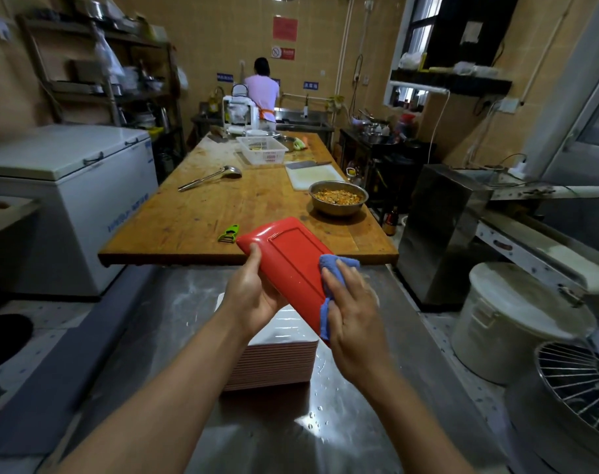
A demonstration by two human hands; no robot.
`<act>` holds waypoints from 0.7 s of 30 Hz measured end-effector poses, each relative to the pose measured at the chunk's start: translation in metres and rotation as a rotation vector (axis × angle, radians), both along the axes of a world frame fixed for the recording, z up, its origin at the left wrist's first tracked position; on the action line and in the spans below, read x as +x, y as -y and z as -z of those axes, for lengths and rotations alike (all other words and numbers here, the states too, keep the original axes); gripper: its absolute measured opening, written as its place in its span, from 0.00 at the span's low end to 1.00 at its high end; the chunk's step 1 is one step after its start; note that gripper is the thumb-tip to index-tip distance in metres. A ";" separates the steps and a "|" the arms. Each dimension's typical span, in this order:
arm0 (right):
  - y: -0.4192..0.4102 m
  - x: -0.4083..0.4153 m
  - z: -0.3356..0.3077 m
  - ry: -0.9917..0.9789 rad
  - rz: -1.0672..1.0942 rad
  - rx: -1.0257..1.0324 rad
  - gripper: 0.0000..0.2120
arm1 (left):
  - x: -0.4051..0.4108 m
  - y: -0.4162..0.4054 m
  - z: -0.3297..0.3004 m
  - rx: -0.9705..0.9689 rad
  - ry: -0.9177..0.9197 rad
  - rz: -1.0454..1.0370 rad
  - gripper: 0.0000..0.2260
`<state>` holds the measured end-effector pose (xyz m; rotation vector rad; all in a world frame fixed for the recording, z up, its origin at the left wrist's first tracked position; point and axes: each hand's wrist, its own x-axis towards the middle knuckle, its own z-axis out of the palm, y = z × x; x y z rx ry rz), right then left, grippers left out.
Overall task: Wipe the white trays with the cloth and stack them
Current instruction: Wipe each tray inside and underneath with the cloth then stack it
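From the head view, the tray (pixel 293 265) being worked on is up in the air over the steel counter (pixel 352 388), tilted with its red underside facing us, far end reaching over the near edge of the wooden counter (pixel 202 213). The left hand (pixel 253 299) holds it on the left long edge, fingers curled underneath and thumb on top. The right hand (pixel 356 319) has its fingers laid fairly flat on a blue cloth (pixel 328 289), pressing it on the tray's right side.

It looks like stiff, light plastic or melamine to me, glossy, and there are water drops on the steel, so I'd guess it's slippery. The long edges seem the best place to grab, like the left hand does now.

The stack of trays (pixel 277 357) sits right under the hands on the steel counter, white top showing, pinkish edges. Nothing blocks the way down to it.

Nearby stuff: a green peeler (pixel 229 233) just beside the tray's far corner on the wooden counter, a metal bowl of chopped food (pixel 338 196) towards its right edge, a ladle (pixel 210 177) further back. Another person (pixel 262 90) stands at the far wall, well apart.
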<state>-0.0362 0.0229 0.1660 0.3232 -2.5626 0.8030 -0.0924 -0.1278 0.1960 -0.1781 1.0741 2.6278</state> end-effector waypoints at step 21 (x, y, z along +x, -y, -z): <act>0.030 -0.009 -0.026 -0.045 -0.298 0.090 0.24 | 0.003 0.009 -0.001 0.002 0.006 0.095 0.31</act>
